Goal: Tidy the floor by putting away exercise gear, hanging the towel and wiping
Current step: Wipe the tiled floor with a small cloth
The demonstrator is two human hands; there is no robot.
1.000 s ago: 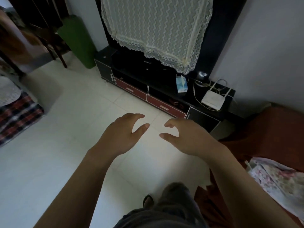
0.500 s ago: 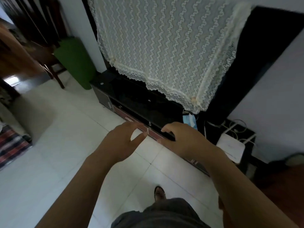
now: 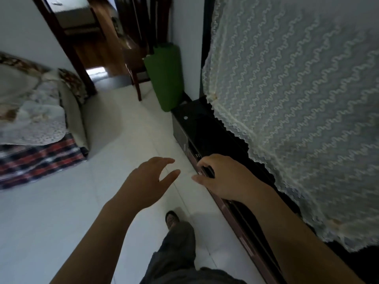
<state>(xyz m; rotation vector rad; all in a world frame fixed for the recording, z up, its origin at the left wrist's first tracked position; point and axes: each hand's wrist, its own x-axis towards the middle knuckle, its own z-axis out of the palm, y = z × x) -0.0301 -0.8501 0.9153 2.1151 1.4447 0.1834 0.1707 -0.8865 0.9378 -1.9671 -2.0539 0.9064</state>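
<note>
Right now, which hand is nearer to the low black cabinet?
Right. The right hand is over the front edge of the cabinet; the left hand is over the floor, farther out.

Both arms reach forward, hands empty.
The left hand [image 3: 146, 181] and right hand [image 3: 222, 177] hover near each other, palms down, fingers loosely curved, thumbs pointing inward.

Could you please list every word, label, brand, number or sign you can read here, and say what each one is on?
No text can be read in this view.
Black cabinet: small pale marks on its front, too small and blurred to read.
Lace cloth: only a wavy woven pattern.
Green upright object: no label visible.
Plaid blanket: checks only.
</note>
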